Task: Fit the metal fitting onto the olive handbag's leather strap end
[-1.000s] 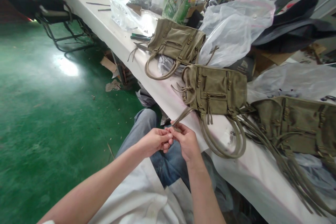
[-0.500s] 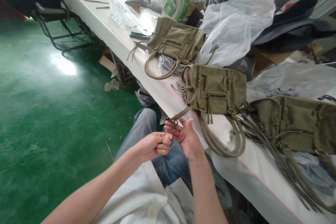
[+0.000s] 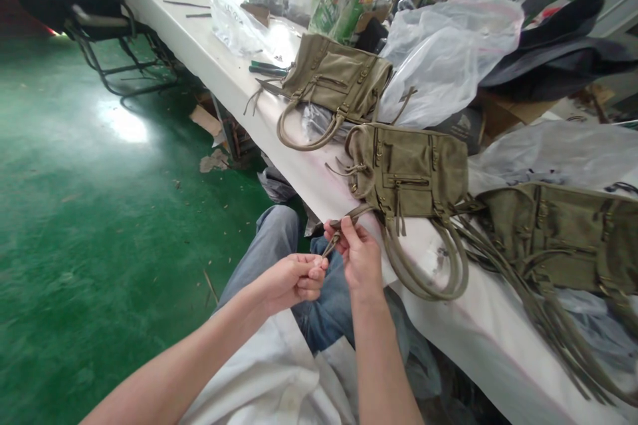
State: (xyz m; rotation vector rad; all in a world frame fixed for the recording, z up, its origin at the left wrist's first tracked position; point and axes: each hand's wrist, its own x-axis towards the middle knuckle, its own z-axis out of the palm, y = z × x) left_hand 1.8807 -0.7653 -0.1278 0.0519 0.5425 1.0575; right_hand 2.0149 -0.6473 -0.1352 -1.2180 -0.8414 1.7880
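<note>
Three olive-green handbags lie along the white table (image 3: 319,179): a far one (image 3: 336,80), a middle one (image 3: 411,169) and a near one (image 3: 568,236). A thin olive strap (image 3: 351,214) runs from the middle bag over the table edge to my hands. My right hand (image 3: 359,255) pinches the strap's end, fingers closed. My left hand (image 3: 294,279) is curled just below it, pinching the lower tip of the same strap above my jeans-clad lap.
Clear plastic bags (image 3: 443,53), boxes and dark fabric crowd the table's back. Pliers (image 3: 266,70) lie beside the far bag. A black chair (image 3: 100,20) stands at the upper left on the green floor (image 3: 100,212). Loose straps (image 3: 563,339) trail from the near bag.
My right hand opened briefly, then closed again on the strap end and rose slightly. My left hand dropped a little lower and apart from it.
</note>
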